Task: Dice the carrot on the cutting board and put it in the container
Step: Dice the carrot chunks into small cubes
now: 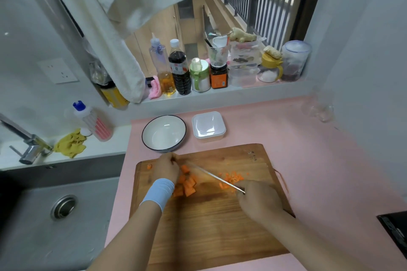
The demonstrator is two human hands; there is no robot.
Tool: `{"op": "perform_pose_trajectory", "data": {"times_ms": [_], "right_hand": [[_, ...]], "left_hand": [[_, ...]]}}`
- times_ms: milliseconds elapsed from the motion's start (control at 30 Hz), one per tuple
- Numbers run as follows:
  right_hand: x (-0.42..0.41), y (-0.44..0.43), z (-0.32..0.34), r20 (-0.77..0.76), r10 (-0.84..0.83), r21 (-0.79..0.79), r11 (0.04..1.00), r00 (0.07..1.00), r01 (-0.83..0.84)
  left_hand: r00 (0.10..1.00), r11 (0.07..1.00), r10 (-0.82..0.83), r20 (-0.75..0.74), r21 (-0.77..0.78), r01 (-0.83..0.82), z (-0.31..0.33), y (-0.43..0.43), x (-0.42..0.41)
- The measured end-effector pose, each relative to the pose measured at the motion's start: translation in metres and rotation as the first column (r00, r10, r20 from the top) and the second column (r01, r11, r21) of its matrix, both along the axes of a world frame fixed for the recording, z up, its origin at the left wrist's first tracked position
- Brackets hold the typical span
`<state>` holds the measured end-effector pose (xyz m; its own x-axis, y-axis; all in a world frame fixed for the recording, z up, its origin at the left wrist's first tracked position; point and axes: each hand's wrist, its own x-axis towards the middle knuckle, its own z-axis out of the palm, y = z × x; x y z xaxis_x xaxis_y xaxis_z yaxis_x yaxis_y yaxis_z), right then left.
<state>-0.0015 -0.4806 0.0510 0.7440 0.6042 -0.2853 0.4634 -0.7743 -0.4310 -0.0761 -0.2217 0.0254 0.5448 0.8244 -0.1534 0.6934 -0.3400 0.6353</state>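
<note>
Right hand (259,200) grips knife (211,175), blade just beside left hand (166,168) (fingers hidden, can't tell its grip) over carrot chunks (187,183) on cutting board (209,226); risk: a chunk rolls and the blade nicks fingertips, container (208,126) unfilled.

carrot (187,183): orange chunks, mid-board | cutting board (209,226): wooden, flat | container (220,134): white, square, behind board

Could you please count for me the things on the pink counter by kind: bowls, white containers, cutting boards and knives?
bowl: 1
white container: 1
cutting board: 1
knife: 1
Total: 4
</note>
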Motion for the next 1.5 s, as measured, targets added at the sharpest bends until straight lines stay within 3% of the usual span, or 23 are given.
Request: {"op": "perform_pose_trajectory", "data": {"times_ms": [133,267,367,533,700,867,967,1067,1167,1300,1433,1500], "right_hand": [[-0.021,0.028,-0.003,-0.168,-0.144,0.000,0.989,0.975,0.146],[-0.036,0.046,-0.009,-0.275,-0.201,0.031,0.976,0.940,0.218],[-0.044,0.050,-0.013,-0.291,-0.243,0.030,0.964,0.925,0.263],[-0.049,0.048,-0.015,-0.315,-0.320,0.033,0.937,0.894,0.347],[-0.042,0.041,-0.009,-0.274,-0.399,0.004,0.909,0.875,0.416],[-0.038,0.035,-0.002,-0.235,-0.425,-0.029,0.902,0.874,0.430],[-0.039,0.035,0.002,-0.240,-0.390,-0.012,0.917,0.889,0.399],[-0.043,0.039,0.006,-0.242,-0.356,0.024,0.928,0.902,0.373],[-0.046,0.042,0.006,-0.248,-0.326,0.039,0.938,0.912,0.346],[-0.048,0.044,0.001,-0.254,-0.304,0.025,0.947,0.918,0.320],[-0.045,0.042,0.000,-0.253,-0.296,0.007,0.951,0.921,0.308],[-0.043,0.038,-0.001,-0.250,-0.296,0.001,0.952,0.922,0.306]], "left_hand": [[0.929,0.975,-0.207,-0.306,0.009,0.220,-0.022,0.006,-0.025],[0.796,0.820,-0.454,-0.400,0.163,0.549,-0.036,-0.004,-0.034],[0.744,0.735,-0.495,-0.449,0.240,0.634,-0.039,-0.008,-0.031],[0.761,0.741,-0.526,-0.380,0.234,0.629,-0.042,-0.007,-0.032],[0.796,0.762,-0.572,-0.200,0.232,0.605,-0.041,-0.014,-0.030],[0.690,0.660,-0.713,-0.127,0.211,0.721,-0.048,-0.038,-0.021],[0.780,0.737,-0.624,-0.040,0.299,0.605,-0.060,-0.032,-0.020],[0.853,0.756,-0.503,-0.137,0.409,0.511,-0.070,-0.012,-0.022],[0.809,0.687,-0.531,-0.251,0.432,0.585,-0.071,0.000,-0.025],[0.798,0.679,-0.537,-0.274,0.422,0.601,-0.065,0.001,-0.025],[0.763,0.676,-0.627,-0.159,0.376,0.633,-0.072,-0.008,-0.017],[0.802,0.750,-0.594,-0.066,0.313,0.582,-0.075,-0.013,-0.012]]}}
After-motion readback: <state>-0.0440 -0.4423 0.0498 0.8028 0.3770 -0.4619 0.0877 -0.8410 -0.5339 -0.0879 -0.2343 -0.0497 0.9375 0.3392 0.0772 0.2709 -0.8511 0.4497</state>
